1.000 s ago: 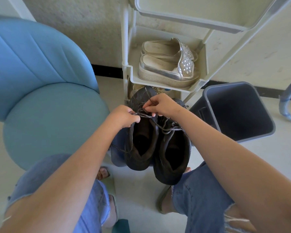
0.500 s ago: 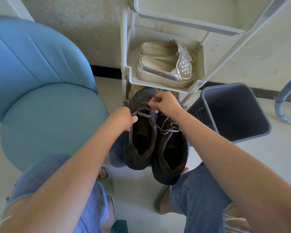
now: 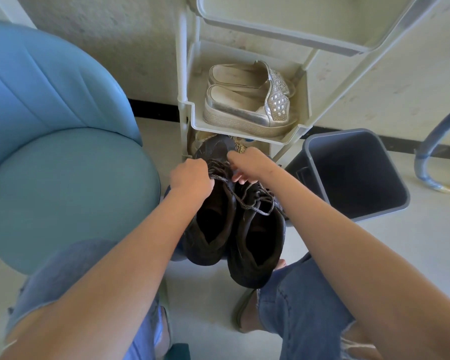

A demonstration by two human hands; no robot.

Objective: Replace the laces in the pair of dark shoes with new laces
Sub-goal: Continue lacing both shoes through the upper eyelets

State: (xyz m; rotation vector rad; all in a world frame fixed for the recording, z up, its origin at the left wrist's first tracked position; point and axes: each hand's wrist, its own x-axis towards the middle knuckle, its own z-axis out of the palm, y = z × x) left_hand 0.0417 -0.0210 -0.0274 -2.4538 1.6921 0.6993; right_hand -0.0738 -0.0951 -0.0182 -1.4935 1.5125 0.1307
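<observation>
Since the earlier frame the lace (image 3: pixel 245 201) has gone slack and loops over the right-hand shoe. Centre frame: left hand (image 3: pixel 191 178) clenched on the lace; shoes (image 3: pixel 247 271) side by side; right hand (image 3: pixel 252 165) curled at the eyelets, grip unclear. Risk: a hard tug snags an eyelet and drags a shoe over.

Single wide-angle view from the head, facing forward and steeply down, close over the pair of dark shoes (image 3: pixel 244 224) at centre, shoe rack (image 3: pixel 185 74) at 12 o'clock, blue chair (image 3: pixel 63 178) at 9 o'clock, bin (image 3: pixel 348 178) at 3 o'clock.
</observation>
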